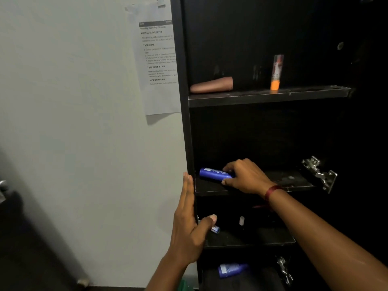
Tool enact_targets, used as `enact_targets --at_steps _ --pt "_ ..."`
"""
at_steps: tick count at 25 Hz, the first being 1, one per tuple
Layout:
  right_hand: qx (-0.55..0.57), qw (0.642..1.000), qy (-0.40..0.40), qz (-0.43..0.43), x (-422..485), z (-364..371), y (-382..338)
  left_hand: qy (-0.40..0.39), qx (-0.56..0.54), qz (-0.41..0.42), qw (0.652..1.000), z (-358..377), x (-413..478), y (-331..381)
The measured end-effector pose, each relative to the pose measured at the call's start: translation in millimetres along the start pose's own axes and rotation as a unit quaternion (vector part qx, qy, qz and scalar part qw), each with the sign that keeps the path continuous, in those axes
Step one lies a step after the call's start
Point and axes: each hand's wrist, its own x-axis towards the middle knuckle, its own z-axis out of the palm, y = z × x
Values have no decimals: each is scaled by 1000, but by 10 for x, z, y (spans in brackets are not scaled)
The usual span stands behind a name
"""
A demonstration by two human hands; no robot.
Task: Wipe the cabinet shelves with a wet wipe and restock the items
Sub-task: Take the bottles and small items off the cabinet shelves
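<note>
A dark open cabinet (185,127) fills the right half of the view. On its second shelf (294,181) lies a blue tube (212,173) on its side, and my right hand (244,177) grips its right end with curled fingers and thumb. My left hand (190,223) lies flat with straight fingers against the cabinet's left side panel, thumb inside. The top shelf (268,97) carries a pinkish-brown tube (211,85) lying down and a slim tube with an orange cap (276,72) standing upright.
Lower shelves hold a small blue item (216,229) by my left thumb, a small white item (241,220), and a blue bottle (231,269) at the bottom. Metal hinges (320,173) jut out at the right. A printed sheet (159,59) hangs on the white wall.
</note>
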Motion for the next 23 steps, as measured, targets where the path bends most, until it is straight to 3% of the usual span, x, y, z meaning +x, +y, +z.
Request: enact_targets --at_steps 5,9,11,16,19,23 --pt "152 981 121 19 -675 173 -143 39 7 -48 998 132 -77 -49" --pt "302 932 189 59 -1248 552 -237 161 -53 -144 975 275 -238 -85" --pt "392 896 189 94 -1507 829 -237 185 -71 -215 956 316 -400 -101" --pt "504 828 166 182 -1936 1667 -103 139 -126 -350 918 487 -863 -467" --pt "520 813 110 238 -2095 2079 -33 93 -138 -393 904 630 -1066 -648" --pt "507 819 41 266 -2199 2452 11 94 -57 -461 881 832 -1328 -942"
